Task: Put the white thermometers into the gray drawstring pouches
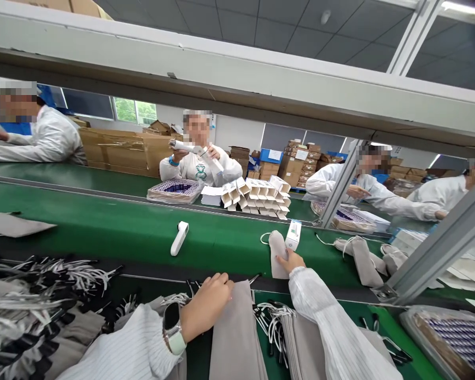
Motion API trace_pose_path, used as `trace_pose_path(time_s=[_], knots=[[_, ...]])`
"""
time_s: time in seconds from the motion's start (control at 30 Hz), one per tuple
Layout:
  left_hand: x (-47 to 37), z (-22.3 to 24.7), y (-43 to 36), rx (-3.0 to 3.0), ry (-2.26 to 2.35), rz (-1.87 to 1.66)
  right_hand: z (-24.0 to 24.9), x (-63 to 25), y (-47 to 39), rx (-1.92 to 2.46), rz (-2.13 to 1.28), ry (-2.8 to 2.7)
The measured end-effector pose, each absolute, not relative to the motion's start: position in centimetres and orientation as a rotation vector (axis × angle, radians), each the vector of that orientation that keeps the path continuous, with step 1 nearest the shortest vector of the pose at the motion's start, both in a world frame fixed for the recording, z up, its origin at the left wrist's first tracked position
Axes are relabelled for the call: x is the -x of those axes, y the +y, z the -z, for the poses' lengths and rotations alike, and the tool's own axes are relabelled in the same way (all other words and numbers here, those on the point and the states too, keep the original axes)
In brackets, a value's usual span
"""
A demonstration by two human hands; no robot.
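At the far left, a heap of grey fabric pouches with black-and-white drawstrings lies on the near side of the bench, cords tangled over each other. A flat grey pouch rests alone on the green conveyor belt beyond it. Further along the belt, a white handheld thermometer-shaped device lies by itself, well apart from either hand.

The left hand, with a white-strapped watch on the wrist, rests knuckles-up with fingers curled on the top edge of a stack of flat grey fabric pouches; whether it pinches one pouch or only presses on the stack I cannot tell.

To the right, the right hand reaches onto the belt, fingers laid on a small grey drawstring pouch just beside a small white product box. The hand looks pressed flat on the pouch rather than closed round it. More filled grey pouches lie further right, near a slanting aluminium frame post.

As a judgement: if the belt is running, the pouch pinned under the right fingers could drag or bunch, and the box beside it could be nudged askew. The loose white cord at the pouch mouth could snag a finger. On the left, curled fingers could lift two pouches together, since they lie tightly stacked.
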State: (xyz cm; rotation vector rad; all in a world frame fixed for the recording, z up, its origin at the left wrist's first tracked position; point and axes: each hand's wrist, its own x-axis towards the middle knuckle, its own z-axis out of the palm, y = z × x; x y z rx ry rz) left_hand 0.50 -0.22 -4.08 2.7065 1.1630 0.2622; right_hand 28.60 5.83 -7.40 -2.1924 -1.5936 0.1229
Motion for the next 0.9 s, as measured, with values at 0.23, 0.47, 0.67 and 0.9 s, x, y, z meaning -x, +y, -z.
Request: trace_pose_path(time_s=[0.23, 0.47, 0.67, 0.9], knots=[[-0.5, 4.2, 0.2, -2.593, 1.185, -0.222, 4.9, -25.6, 4.9, 2.136, 0.024, -1.767], [-0.4, 4.1, 0.8, -2.504, 1.205, -0.156, 3.5, -19.9, 2.1, 1.441, -0.666, -2.331], [-0.1, 2.7, 0.5, -2.395, 1.206, -0.123, 4.7, -18.2, 1.3, 1.442, -0.704, -2.438], [-0.3, 3.1, 0.8, -2.394, 1.236, -0.288, 5.2, -18.3, 1.9, 1.348, -0.746, -2.389]])
